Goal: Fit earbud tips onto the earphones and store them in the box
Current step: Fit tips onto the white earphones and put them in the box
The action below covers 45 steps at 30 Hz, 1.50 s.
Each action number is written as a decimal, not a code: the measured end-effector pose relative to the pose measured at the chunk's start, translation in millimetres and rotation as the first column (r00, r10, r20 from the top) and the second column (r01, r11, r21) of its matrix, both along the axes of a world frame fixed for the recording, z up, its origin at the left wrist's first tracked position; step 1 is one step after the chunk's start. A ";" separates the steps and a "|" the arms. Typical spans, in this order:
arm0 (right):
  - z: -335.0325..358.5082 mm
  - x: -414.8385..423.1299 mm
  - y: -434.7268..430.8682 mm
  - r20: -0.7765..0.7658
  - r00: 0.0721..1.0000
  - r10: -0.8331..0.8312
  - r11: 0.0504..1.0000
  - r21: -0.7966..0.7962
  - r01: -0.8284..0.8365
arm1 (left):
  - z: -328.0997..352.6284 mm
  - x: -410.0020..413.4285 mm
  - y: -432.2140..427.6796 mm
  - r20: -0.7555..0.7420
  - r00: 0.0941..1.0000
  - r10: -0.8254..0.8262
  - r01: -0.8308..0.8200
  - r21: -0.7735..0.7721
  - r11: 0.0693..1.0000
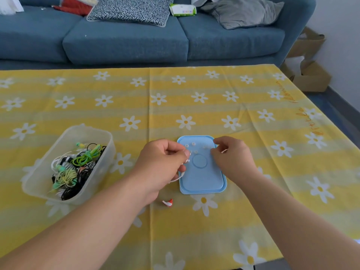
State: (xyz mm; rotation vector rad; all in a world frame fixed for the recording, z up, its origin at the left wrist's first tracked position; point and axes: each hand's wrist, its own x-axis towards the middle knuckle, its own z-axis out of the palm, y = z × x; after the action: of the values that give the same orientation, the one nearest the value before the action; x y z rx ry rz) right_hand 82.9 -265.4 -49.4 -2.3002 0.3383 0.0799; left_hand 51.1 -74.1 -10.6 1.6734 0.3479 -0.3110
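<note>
1. Tablecloth point(194, 240), yellow with white daisies, fills the near field. Both forearms come in from the bottom edge.
2. One red-and-white earbud point(168, 202) lies loose on the cloth, just under the left wrist and near the front left corner of the blue lid point(204, 180).
3. The left hand point(161, 168) is at the lid's left edge with its fingers curled in. It pinches a white cable point(178, 178) that loops out below the hand and crosses the lid rim.
4. The right hand point(231, 154) is over the lid's right side, fingers curled and fingertips drawn together. A pale sliver point(224, 151) shows in the pinch, and I cannot tell what it is.
5. The lid lies flat on the cloth between the hands. Several small clear earbud tips point(193, 143) sit on its far half, beyond a round embossed ring.
6. Well left of the lid is the clear box point(35, 182), open-topped. Inside I see tangled earphones point(78, 166) in black, white, green and pale yellow.
7. Beyond the table there is a blue sofa point(124, 41) with a black-and-white cushion point(132, 8), a grey cushion point(243, 12) and a green-and-white packet point(182, 10).
8. Cardboard boxes point(311, 78) stand on the floor at far right.
</note>
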 end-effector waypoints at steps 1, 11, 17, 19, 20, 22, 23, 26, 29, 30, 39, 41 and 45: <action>-3.8 3.8 1.7 -0.001 1.000 0.014 0.999 -0.037 -0.014 | 0.0 1.3 1.9 -0.002 1.000 0.010 -0.010 -0.010 1.000; 13.6 10.1 14.1 0.065 0.995 -0.082 0.996 0.030 0.080 | 6.4 3.6 19.6 0.020 0.999 0.038 -0.036 -0.092 0.995; 60.6 -14.4 54.3 -0.072 0.997 -0.023 0.686 0.724 0.068 | 22.4 -6.7 40.1 0.094 0.994 0.058 -0.044 -0.142 0.989; 67.9 -21.4 67.6 -0.118 0.989 0.085 0.550 0.833 0.053 | 27.3 -11.1 49.6 0.126 0.989 0.082 -0.063 -0.149 0.987; 70.1 -23.4 72.2 -0.135 0.983 0.123 0.506 0.861 0.055 | 29.0 -12.6 53.1 0.136 0.987 0.090 -0.069 -0.152 0.986; 72.8 -25.9 81.1 -0.157 0.974 0.161 0.438 0.896 0.073 | 31.9 -16.5 61.0 0.158 0.982 0.098 -0.075 -0.148 0.986; 73.6 -26.7 85.2 -0.161 0.972 0.170 0.407 0.910 0.080 | 33.3 -18.5 65.0 0.173 0.980 0.099 -0.074 -0.144 0.987; 75.3 -28.5 93.0 -0.147 0.967 0.208 0.354 0.933 0.066 | 35.2 -21.6 71.6 0.216 0.971 0.107 -0.077 -0.142 0.987; 76.3 -30.3 98.9 -0.130 0.959 0.254 0.341 0.939 0.037 | 36.5 -23.6 75.8 0.235 0.965 0.117 -0.083 -0.149 0.985; 76.5 -30.6 100.2 -0.124 0.958 0.260 0.339 0.940 0.030 | 36.7 -23.3 76.7 0.243 0.963 0.119 -0.083 -0.151 0.985; 76.1 -33.6 108.5 -0.116 0.968 0.221 0.369 0.929 0.027 | 38.4 -22.5 79.5 0.281 0.955 0.094 -0.053 -0.150 0.987; 76.9 -33.6 108.6 -0.125 0.970 0.208 0.361 0.932 0.042 | 38.7 -22.4 79.2 0.279 0.956 0.092 -0.050 -0.155 0.987; 78.2 -33.8 106.8 -0.135 0.972 0.190 0.337 0.939 0.065 | 38.9 -21.5 78.2 0.281 0.956 0.084 -0.039 -0.162 0.986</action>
State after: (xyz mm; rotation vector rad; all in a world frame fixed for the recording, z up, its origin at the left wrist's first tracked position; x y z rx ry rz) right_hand 49.1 -158.5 28.8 -1.0813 0.2097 0.4638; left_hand 29.5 4.2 28.3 1.5251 0.1529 -0.0438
